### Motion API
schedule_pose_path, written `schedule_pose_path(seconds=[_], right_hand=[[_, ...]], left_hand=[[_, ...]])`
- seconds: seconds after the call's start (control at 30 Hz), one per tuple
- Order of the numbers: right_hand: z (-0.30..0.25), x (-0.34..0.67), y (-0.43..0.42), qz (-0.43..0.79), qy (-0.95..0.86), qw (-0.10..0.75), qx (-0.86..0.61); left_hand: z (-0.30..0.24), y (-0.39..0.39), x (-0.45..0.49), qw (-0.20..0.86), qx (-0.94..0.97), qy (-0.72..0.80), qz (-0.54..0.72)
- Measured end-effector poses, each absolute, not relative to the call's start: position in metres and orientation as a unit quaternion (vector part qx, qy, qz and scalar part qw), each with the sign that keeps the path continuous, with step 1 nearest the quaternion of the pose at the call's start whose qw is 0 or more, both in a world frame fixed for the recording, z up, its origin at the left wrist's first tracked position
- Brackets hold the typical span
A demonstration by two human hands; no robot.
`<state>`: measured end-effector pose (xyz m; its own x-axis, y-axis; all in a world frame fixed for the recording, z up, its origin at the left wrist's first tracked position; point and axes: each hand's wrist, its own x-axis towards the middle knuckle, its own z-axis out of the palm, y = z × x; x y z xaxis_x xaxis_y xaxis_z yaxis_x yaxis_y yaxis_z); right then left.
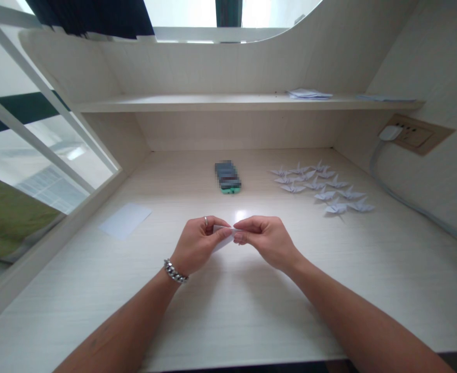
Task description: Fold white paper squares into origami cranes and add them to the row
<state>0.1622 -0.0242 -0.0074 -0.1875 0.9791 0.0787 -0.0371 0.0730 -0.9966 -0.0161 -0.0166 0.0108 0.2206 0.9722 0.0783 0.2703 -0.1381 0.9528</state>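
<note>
Built-in cream woodgrain desk (76,295) w/ matching shelf (193,104) above, back panel (232,129) & R wall (438,67) in same pale finish. Window (30,150) along L edge, white frame bars, daylight in, small glare mid-desk. Tan socket panel (417,134) on R wall, grey cable (407,199) running along desk's R edge. Dark curtain (88,15) top L, seen through curved cutout.

**No readable text in view**
The folded white paper (221,238) and origami cranes (314,184) show no print; the pixelated stack (227,176) cannot be read.
</note>
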Motion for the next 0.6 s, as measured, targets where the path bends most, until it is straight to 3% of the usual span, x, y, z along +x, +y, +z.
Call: schedule_pose_path(seconds=[0.6], right_hand=[[-0.0091,0.1634,-0.0223,0.554,-0.563,0.45,-0.415]], left_hand=[[0.0109,-0.0165,-0.0155,0.425,0.656,0.499,0.374]])
